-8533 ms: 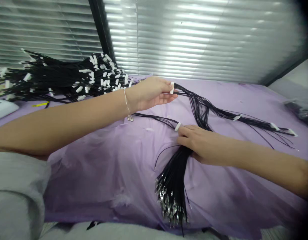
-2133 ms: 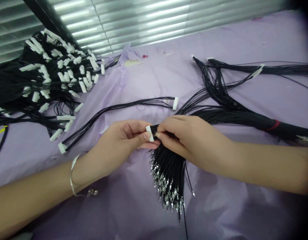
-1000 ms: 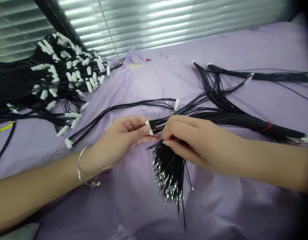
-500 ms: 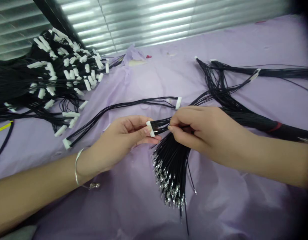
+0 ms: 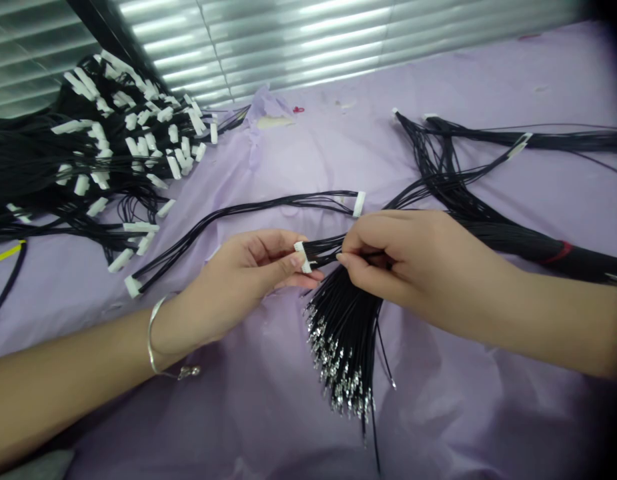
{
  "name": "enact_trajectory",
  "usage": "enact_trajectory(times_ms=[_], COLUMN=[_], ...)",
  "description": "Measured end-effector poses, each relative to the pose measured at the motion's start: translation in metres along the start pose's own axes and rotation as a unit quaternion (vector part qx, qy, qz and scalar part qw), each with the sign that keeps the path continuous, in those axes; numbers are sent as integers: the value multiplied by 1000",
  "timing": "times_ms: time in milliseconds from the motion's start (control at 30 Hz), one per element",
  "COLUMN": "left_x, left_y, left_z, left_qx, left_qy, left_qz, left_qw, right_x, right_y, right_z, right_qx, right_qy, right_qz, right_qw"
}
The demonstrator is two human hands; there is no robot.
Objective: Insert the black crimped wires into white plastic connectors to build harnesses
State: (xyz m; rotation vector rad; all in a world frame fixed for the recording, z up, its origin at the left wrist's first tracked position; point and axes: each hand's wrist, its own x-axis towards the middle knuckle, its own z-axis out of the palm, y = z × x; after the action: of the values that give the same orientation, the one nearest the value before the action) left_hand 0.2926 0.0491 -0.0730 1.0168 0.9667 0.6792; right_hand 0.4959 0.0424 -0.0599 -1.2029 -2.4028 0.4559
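Between the thumb and fingers of my left hand (image 5: pixel 261 270) is a white connector housing (image 5: pixel 303 257), with several black wires running out of its right side. My right hand (image 5: pixel 405 257) is closed in a pinch on a black wire (image 5: pixel 333 259) just right of the housing; its fingertips partly hide the wires. Under my right hand a thick bundle of loose black wires (image 5: pixel 351 313) fans downward, each ending in a silvery crimped terminal (image 5: pixel 345 380). Just above my right hand lies the white connector (image 5: pixel 359 204) of another harness.
A finished-looking harness (image 5: pixel 228 212) curves across the purple cloth (image 5: pixel 318 160). A large heap of black harnesses with white connectors (image 5: pixel 151 143) lies at the left. More wire bundles (image 5: pixel 488 140) stretch along the right, one tied with a red band (image 5: pixel 558 252). Blinds (image 5: pixel 288 43) stand behind.
Both hands keep almost the same place and grip. The wire by the connector housing seems slightly closer to it; the view has shifted a little.
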Motion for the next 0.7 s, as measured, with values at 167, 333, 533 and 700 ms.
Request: enact_trajectory(times_ms=[167,333,533,700], left_x=[1,1,1,2], left_y=[0,0,-1,-2], left_z=[1,0,-2,-4], left_qx=[16,15,27,16], left_qy=[-5,-2,-12,-25], left_qz=[5,2,7,12], left_qw=[1000,1000,1000,999], right_x=[-2,-4,-3,0], right_y=[0,0,1,3], right_z=[2,3,3,1], right_qx=[-9,-29,-58,-31], right_qy=[24,22,41,28], right_qz=[-43,-75,-83,-79], right_qw=[999,997,994,996])
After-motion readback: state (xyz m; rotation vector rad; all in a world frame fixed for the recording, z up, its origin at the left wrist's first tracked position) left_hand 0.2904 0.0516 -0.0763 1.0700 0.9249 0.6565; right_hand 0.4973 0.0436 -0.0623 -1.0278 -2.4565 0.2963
